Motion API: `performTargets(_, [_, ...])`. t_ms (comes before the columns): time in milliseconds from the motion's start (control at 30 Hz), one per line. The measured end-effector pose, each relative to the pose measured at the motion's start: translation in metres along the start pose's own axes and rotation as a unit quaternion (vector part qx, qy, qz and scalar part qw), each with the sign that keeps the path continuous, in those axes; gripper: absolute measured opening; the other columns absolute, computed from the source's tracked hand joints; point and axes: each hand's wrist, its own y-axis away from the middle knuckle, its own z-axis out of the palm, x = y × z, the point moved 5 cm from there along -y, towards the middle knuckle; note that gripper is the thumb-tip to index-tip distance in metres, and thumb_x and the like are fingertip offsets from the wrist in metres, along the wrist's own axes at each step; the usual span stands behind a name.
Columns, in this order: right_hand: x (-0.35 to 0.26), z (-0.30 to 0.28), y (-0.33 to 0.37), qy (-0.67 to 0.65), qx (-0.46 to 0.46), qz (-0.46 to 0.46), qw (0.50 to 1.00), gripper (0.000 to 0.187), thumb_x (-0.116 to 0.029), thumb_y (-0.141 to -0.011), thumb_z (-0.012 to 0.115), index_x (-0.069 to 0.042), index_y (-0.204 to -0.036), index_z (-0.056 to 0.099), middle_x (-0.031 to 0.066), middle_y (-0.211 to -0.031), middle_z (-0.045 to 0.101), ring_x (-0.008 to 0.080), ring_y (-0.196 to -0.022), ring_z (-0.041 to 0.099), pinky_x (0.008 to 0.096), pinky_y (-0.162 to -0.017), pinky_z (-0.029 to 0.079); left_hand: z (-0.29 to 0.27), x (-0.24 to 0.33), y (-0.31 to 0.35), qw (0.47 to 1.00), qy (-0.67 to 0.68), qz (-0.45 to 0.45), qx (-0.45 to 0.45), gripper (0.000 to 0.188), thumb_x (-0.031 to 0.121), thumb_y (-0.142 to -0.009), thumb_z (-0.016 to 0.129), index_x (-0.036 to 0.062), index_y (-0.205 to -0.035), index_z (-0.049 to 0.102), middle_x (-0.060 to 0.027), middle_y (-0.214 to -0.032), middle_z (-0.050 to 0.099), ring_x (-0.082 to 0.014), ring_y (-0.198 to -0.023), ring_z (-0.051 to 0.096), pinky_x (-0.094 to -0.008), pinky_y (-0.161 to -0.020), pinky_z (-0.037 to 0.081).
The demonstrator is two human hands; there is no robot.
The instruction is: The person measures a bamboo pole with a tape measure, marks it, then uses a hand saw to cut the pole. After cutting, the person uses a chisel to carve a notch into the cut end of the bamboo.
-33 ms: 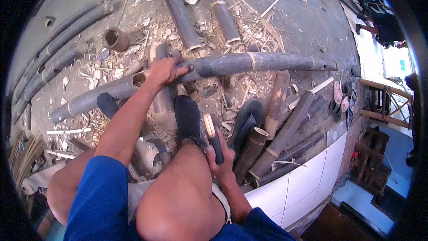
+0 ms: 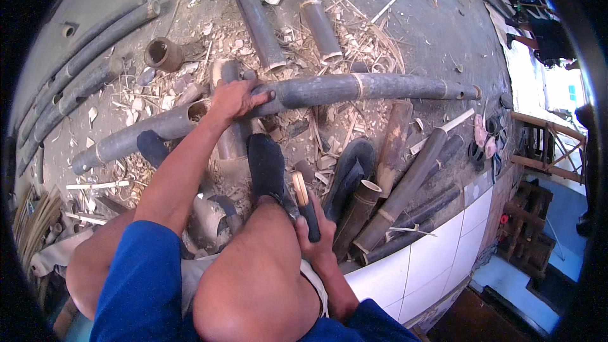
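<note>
The right hand (image 2: 320,229), on the near side of the long bamboo pole (image 2: 323,90) and apart from it, is closed around a slender tool (image 2: 299,187), pale wood above and black below; exact kind cannot be told. Cut bamboo lengths (image 2: 400,191) and a black sandal (image 2: 352,168) lie near the pole's right half, on the same side. A black-covered foot (image 2: 266,164) stands just short of the pole. The left hand (image 2: 234,99) grips the pole from above, right of its cut opening (image 2: 197,112). Beyond the pole are wood chips (image 2: 373,57), a short bamboo tube (image 2: 163,55) and two dark bamboo poles (image 2: 252,16).
</note>
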Motion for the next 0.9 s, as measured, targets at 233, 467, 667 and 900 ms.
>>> performTargets(233, [0.042,0.032,-0.024,0.051,-0.01,0.061,0.997,0.054,-0.022,-0.096,0.064,0.004,-0.143,0.055,0.0273,-0.1,0.072,0.0314,-0.085,0.077,0.0384,-0.073,0.058,0.001,0.006,0.001,1.0,0.006,-0.005,-0.014,0.072,0.069,-0.089,0.06,0.009,-0.128,0.068,-0.0237,-0.102,0.073,-0.0405,-0.103,0.07,-0.0547,-0.097,0.046])
performTargets(467, [0.052,0.043,-0.043,0.038,-0.01,0.08,0.996,0.054,-0.023,-0.097,0.062,0.004,-0.143,0.054,0.0277,-0.11,0.072,0.0364,-0.096,0.076,0.0393,-0.082,0.058,-0.008,0.017,0.008,0.992,-0.114,0.037,-0.025,0.097,0.066,-0.065,0.083,0.0113,-0.141,0.057,-0.0146,-0.133,0.066,-0.0323,-0.123,0.064,-0.0547,-0.103,0.041])
performTargets(667, [0.018,-0.005,0.03,0.02,0.003,0.015,1.0,0.061,-0.019,-0.094,0.067,0.003,-0.148,0.05,0.0262,-0.106,0.074,0.0307,-0.086,0.078,0.0391,-0.074,0.06,-0.006,0.014,0.001,0.995,-0.069,0.013,-0.069,0.095,0.063,-0.063,0.087,0.0112,-0.137,0.058,-0.0143,-0.125,0.069,-0.0314,-0.12,0.065,-0.0541,-0.101,0.042])
performTargets(900, [0.055,0.036,-0.033,0.038,-0.016,0.062,0.997,0.06,-0.026,-0.096,0.066,0.003,-0.146,0.051,0.0232,-0.082,0.071,0.0373,-0.067,0.072,0.0421,-0.061,0.056,-0.01,0.022,0.007,0.996,-0.086,0.012,-0.002,0.092,0.063,-0.063,0.087,0.0118,-0.135,0.061,-0.0133,-0.128,0.069,-0.0307,-0.12,0.066,-0.0549,-0.105,0.039])
